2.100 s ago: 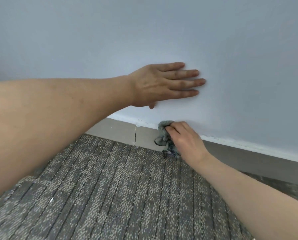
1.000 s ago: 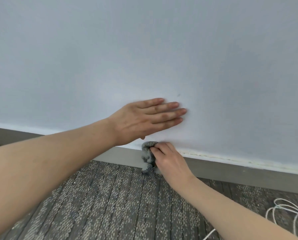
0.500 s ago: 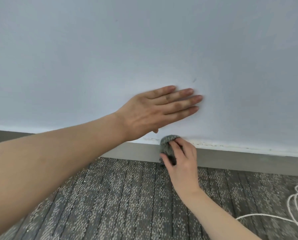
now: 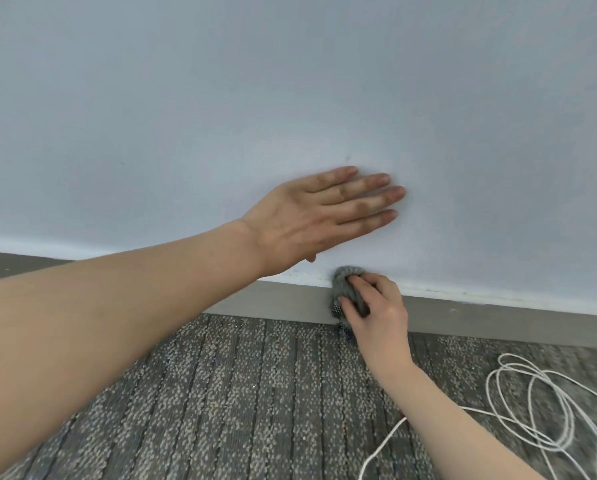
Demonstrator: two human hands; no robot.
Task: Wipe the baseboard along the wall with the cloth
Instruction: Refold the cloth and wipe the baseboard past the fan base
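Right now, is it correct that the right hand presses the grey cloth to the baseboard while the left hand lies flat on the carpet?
Not quite: the head view shows the left hand lying flat on the wall, not the carpet. The right hand does press the grey cloth to the baseboard.

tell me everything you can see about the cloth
The cloth is a small grey-green rag, soft and fuzzy-looking, bunched into a wad. The right hand grips it, curled over it, pressing it against the grey baseboard at its top edge, where the wall begins. A darker patterned corner hangs below the grip, down to the carpet.
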